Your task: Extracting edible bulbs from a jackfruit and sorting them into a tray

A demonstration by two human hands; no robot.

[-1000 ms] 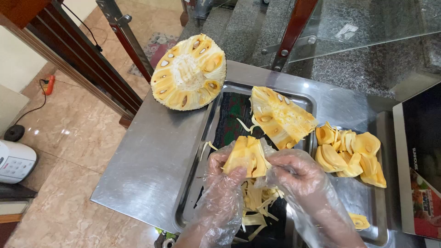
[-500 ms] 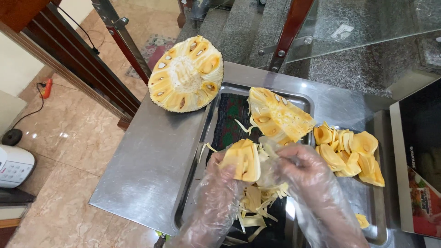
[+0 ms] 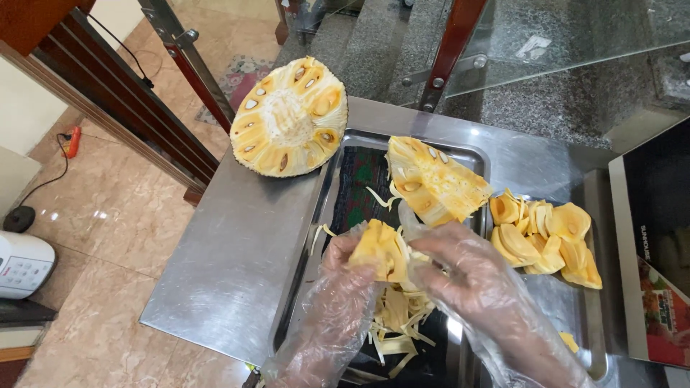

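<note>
Both my hands wear clear plastic gloves over a steel tray (image 3: 476,159). My left hand (image 3: 338,276) holds a yellow jackfruit chunk (image 3: 379,249) from below. My right hand (image 3: 467,273) grips the same chunk on its right side, fingers pinching pale fibres. Under the hands lies a pile of loose pale strands (image 3: 394,323) on a dark cloth. A larger jackfruit wedge (image 3: 435,183) rests in the tray just beyond my hands.
A cut jackfruit half (image 3: 289,120) lies face up at the table's far left corner. Several peeled yellow pods (image 3: 543,241) sit in a second tray on the right. A dark box (image 3: 658,244) stands at the right edge. The tiled floor lies to the left, with a white appliance (image 3: 21,264).
My hands have turned the chunk and shifted it slightly right. My right hand has moved closer onto it, pulling at the fibres. The view has tilted a little.
</note>
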